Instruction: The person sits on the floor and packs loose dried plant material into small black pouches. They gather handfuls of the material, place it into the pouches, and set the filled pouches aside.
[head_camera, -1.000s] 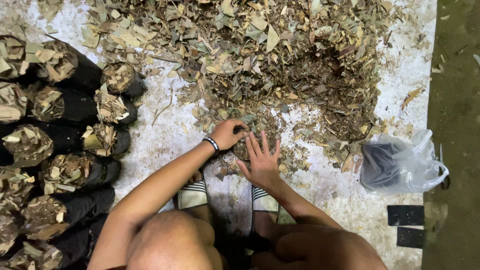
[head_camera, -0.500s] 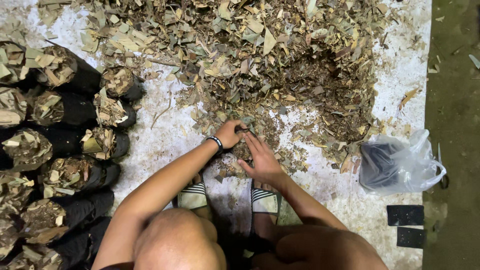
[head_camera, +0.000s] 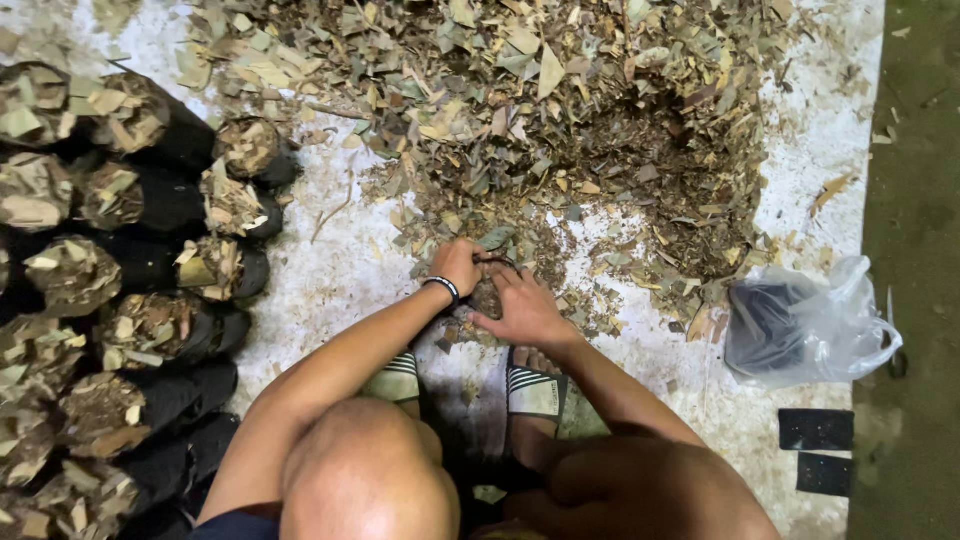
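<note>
Head view showed the left hand (head_camera: 458, 265) and right hand (head_camera: 522, 308), fingers curled together, gripping a small black bag (head_camera: 487, 295) at the leaf pile (head_camera: 560, 120)'s six-o'clock edge, seemingly for filling.

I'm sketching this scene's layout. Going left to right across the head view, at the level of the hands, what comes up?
Black filled bags → left hand → right hand → clear plastic bag → dark floor strip.
</note>
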